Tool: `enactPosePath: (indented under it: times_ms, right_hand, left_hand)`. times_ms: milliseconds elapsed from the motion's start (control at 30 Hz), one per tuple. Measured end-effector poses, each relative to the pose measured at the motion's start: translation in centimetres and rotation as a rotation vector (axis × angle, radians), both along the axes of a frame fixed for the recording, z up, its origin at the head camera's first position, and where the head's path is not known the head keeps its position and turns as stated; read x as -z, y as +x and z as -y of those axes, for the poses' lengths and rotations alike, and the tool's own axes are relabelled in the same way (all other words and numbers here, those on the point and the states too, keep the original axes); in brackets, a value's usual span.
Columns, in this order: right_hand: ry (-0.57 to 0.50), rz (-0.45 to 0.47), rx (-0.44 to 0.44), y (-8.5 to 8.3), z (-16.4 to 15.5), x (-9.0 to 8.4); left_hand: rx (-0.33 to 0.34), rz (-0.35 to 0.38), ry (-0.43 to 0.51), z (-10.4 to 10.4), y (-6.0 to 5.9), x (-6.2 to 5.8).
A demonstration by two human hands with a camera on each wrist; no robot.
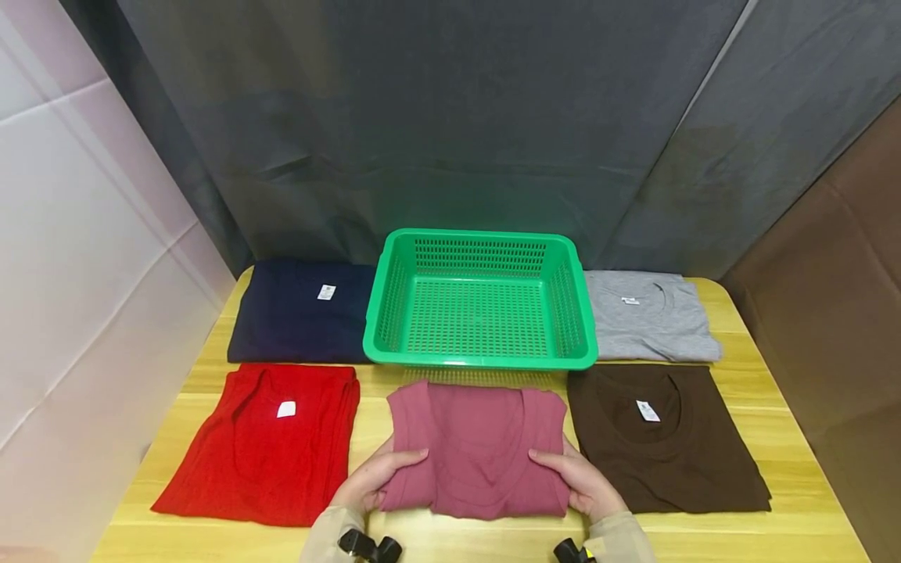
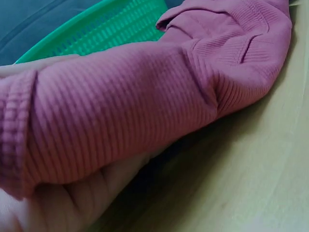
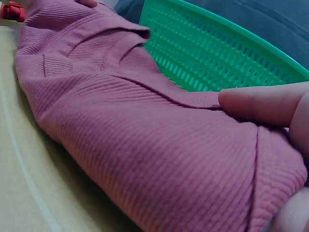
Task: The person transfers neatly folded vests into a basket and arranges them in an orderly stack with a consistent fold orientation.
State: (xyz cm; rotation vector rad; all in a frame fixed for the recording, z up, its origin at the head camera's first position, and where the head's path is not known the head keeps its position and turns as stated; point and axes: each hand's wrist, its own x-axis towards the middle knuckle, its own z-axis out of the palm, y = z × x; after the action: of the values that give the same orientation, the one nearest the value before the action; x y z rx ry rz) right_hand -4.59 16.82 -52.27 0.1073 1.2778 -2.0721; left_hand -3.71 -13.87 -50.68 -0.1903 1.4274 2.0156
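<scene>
Both hands, left hand [image 1: 371, 478] and right hand [image 1: 580, 478], were clamped on the folded pink shirt [image 1: 479, 450], just before the green basket [image 1: 481, 360]. Nothing was put inside yet; five shirts were left.

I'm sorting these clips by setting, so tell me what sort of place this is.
Probably a staged recording setup rather than a home: a wooden table stands against a hung grey backdrop, with folded shirts laid neatly around a green basket. Both hands grip the pink shirt.
</scene>
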Motion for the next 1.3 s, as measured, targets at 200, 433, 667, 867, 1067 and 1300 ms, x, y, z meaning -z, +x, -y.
enactPosePath:
  times_ms: [200, 433, 667, 867, 1067, 1300]
  right_hand:
    - [-0.012, -0.009, -0.004, 0.0, -0.2, -0.1]
    - [0.014, -0.001, 0.030, 0.1, -0.4, -0.1]
    - [0.041, -0.029, 0.036, 0.3, -1.0, 0.0]
    - [0.049, -0.045, 0.056, 0.6, -1.5, -0.3]
    - [0.031, -0.048, 0.050, 0.7, -1.8, -0.6]
    - [0.028, -0.057, 0.042, 0.8, -2.1, -0.9]
  left_hand:
    - [-0.004, -0.008, 0.013, 0.3, 0.0, 0.5]
    - [-0.010, -0.027, 0.027, 0.3, -0.1, 0.7]
    - [-0.014, -0.030, 0.045, 0.6, -0.1, 0.6]
    - [-0.007, -0.044, 0.074, 1.0, 0.0, 0.5]
    - [0.005, -0.051, 0.088, 1.3, 0.1, 0.3]
    - [0.002, -0.033, 0.065, 1.4, 0.3, 0.0]
